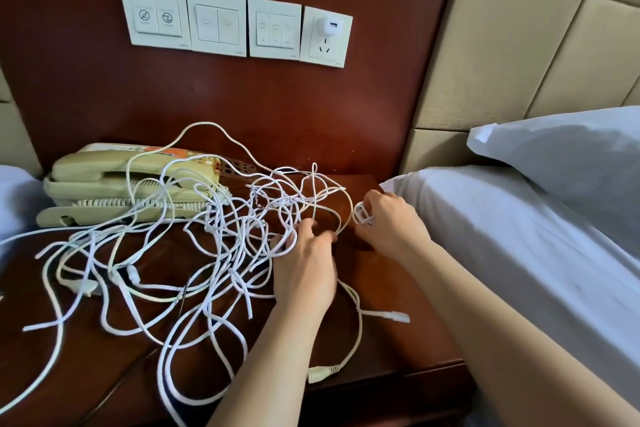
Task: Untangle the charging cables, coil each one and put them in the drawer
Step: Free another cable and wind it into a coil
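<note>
- Nearest us, a white connector (320,374) lies at the front edge of the nightstand (408,350). Its lead curves back toward our left hand. No drawer shows in view.
- Our left hand (306,263) is curled into the right side of the cable tangle (207,239), fingertips pinching a strand where it leaves the mass.
- Our right hand (391,222), just beside the left and near the bed (502,253), pinches a small wound coil (363,215) at its fingertips.
- Our reading: one cable is being fed out of the mass into that coil.
- The left hand should guide and loosen, sliding along the strand. A hard tug likely tightens the crossings behind it.
- We keep the turns even and pinned under the thumb, or the coil may spring open.
- The tangle covers most of the top, with loops draped over the telephone (114,180) at back left. Better to lift those off than drag them.
- Farthest, a charger block (330,26) sits in the wall socket. We see no cable in it.
</note>
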`<act>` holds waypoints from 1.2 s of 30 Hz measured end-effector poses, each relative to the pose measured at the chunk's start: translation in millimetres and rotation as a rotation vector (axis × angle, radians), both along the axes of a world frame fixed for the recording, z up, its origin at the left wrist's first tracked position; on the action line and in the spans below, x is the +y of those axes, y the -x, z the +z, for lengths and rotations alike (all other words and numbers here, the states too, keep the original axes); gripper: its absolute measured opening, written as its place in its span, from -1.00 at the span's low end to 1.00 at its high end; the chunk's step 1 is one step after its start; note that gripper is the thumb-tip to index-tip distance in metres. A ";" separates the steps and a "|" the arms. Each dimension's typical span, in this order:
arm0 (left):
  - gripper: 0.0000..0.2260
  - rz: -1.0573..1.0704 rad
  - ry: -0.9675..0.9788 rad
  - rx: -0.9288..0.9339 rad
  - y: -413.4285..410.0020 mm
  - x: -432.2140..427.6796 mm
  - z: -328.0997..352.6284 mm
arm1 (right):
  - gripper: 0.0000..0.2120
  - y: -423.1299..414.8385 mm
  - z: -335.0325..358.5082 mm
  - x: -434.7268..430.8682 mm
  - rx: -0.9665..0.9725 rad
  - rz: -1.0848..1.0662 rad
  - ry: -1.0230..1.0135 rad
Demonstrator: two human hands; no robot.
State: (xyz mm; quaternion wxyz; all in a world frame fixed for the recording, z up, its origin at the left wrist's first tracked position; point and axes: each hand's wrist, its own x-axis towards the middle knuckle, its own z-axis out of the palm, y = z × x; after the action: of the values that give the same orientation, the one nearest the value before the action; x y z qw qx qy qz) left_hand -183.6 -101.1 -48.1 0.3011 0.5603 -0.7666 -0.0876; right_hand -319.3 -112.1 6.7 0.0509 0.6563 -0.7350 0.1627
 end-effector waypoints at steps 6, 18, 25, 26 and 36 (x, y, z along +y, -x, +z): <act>-0.67 0.054 0.017 0.001 0.8 0.5 0.1 | -0.67 -7.9 1.5 -5.5 0.187 -0.045 -0.062; -0.71 0.015 0.003 0.056 0.2 -4.0 -4.5 | -0.75 9.0 -1.7 -6.4 -0.069 -0.090 -0.090; -0.72 0.029 -0.034 0.083 1.0 -6.2 -4.7 | -0.60 22.3 -36.7 -0.2 -0.160 -0.065 0.021; -0.72 0.032 -0.033 0.082 1.0 -6.8 -4.8 | -0.60 22.3 -40.0 0.0 -0.159 -0.064 0.045; -0.73 0.032 -0.056 0.083 1.2 -7.1 -3.2 | -0.57 17.3 -50.9 0.9 -0.192 -0.064 0.184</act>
State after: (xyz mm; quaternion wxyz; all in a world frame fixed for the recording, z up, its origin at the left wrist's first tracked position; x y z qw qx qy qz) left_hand -184.8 -108.3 -51.3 0.3182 0.5767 -0.7416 -0.1275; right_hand -336.5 -111.2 -44.3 0.0457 0.6064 -0.7390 0.2899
